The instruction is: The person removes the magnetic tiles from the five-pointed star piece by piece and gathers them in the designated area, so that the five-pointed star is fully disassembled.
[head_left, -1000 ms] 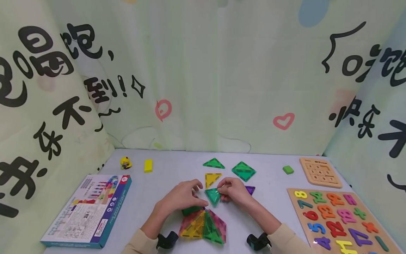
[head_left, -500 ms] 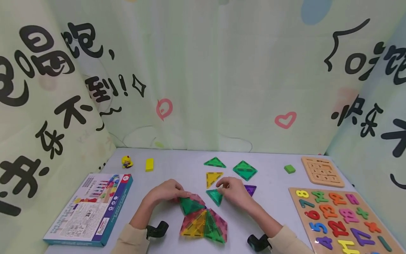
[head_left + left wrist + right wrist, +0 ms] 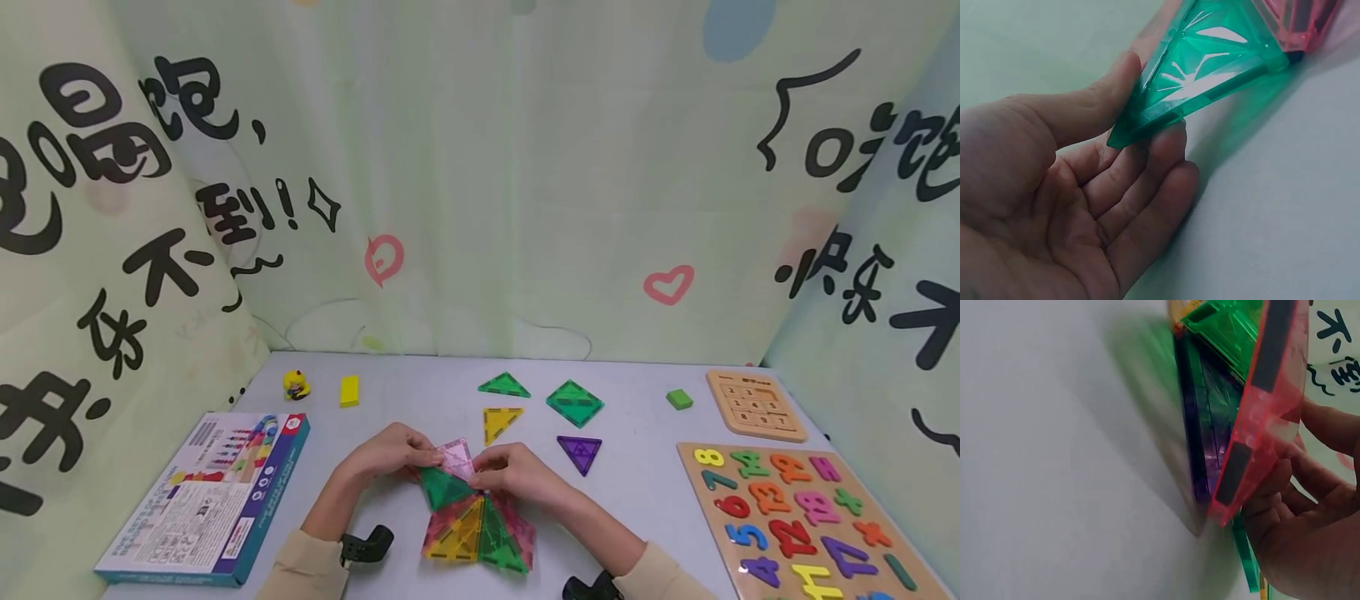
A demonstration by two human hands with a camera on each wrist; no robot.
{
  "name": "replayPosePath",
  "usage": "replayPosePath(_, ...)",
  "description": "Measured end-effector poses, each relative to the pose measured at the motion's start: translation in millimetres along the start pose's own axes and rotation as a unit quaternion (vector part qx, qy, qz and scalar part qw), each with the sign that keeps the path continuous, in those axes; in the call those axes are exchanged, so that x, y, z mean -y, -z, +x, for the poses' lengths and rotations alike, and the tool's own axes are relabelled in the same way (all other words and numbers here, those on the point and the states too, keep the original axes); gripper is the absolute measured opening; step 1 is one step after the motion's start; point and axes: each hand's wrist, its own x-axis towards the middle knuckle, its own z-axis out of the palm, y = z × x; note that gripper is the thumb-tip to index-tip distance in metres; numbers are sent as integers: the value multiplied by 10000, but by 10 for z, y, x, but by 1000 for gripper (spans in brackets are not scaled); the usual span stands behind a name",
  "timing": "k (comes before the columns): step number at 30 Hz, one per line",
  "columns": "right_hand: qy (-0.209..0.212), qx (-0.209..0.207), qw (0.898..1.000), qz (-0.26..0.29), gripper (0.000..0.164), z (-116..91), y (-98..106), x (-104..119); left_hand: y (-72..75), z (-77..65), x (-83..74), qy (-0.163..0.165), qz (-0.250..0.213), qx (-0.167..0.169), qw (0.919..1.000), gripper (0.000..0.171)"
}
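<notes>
While the left hand (image 3: pixel 397 454) pinches a green triangular tile (image 3: pixel 1204 59) at one corner, thumb and fingers parted only by its thickness, the right hand (image 3: pixel 517 473) grips a pink tile (image 3: pixel 1257 419) likewise, both at the far part of a multicoloured tile assembly (image 3: pixel 459 537) on the white table (image 3: pixel 630 500). Box (image 3: pixel 213 496), one: flat at left, printed face up, contents hidden. Board (image 3: pixel 849 523), one: at right, bearing coloured numerals (image 3: pixel 772 498). Wooden tray (image 3: pixel 791 429), one: behind the board, holding numbered squares (image 3: pixel 752 406). Purple triangle (image 3: pixel 580 452), yellow triangle (image 3: pixel 498 422): loose, beyond the hands
</notes>
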Motion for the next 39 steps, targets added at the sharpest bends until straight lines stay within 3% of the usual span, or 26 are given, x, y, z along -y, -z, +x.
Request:
replayPosePath(7,-126,-175,9991,357,20,-24,-117,27,-2,19,40,-65,-307,66,9995,31)
replayPosePath(12,-149,-479,9979,398,19,-53,-148,26,21,64,47,-55,-541,-192,9983,32)
replayPosePath(15,-183,-527,9981,259,16,-76,-157,28,50,126,47,122,-703,-744,9947,30)
replayPosePath(19,-178,-572,9982,-37,12,-103,-177,41,108,284,35,316,-708,-1765,9812,29)
replayPosePath(22,-109,-619,9979,-137,11,-119,-197,43,163,440,5,423,-414,-2356,9700,33)
replayPosePath(25,-118,-674,9976,-71,12,-149,-194,34,203,597,-66,698,90,-2651,9617,37)
replayPosePath(29,-169,-674,9976,-20,13,-167,-195,30,216,682,-87,978,928,-2886,9479,42)
replayPosePath(34,-228,-769,9967,-147,13,-194,-174,13,124,683,-97,789,1618,-3056,9350,46)
replayPosePath(39,-234,-896,9955,-180,15,-209,-143,-5,43,582,-116,466,1701,-3053,9358,48)
